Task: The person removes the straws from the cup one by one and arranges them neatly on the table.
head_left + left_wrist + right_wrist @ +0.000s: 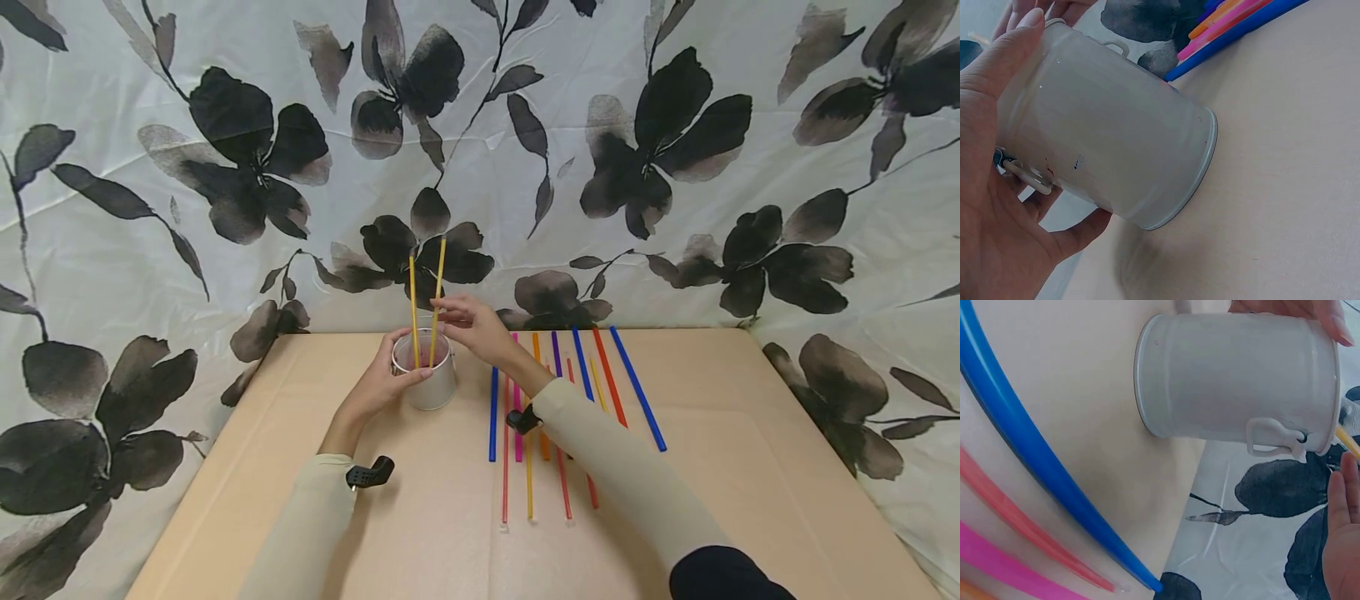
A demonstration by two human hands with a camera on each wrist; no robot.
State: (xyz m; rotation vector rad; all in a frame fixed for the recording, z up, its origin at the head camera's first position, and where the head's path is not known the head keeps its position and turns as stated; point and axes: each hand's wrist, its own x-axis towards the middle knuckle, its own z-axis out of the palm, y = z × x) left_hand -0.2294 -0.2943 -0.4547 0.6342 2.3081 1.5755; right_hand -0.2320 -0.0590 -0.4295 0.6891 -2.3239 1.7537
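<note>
A small off-white metal bucket (pixel 437 390) with side handle lugs stands near the table's back edge. My left hand (pixel 378 379) grips it from the left, the thumb across its near side and the fingers around its wall. Two thin yellow sticks (pixel 413 292) rise upright from inside the bucket. At the right-hand yellow stick (pixel 440 267), my right hand (pixel 474 323) pinches it above the rim with the fingertips. The right wrist view shows the bucket's handle lug (pixel 1272 437) and only part of the right fingers (pixel 1341 500). The sticks' lower ends are hidden inside the bucket.
Right of the bucket lies a row of coloured sticks, several thick and several thin. A blue stick (pixel 492 417) is nearest the bucket; another blue stick (pixel 637 387) ends the row. My right forearm passes over them. Behind the table (pixel 750 467) hangs a floral cloth (pixel 525 208).
</note>
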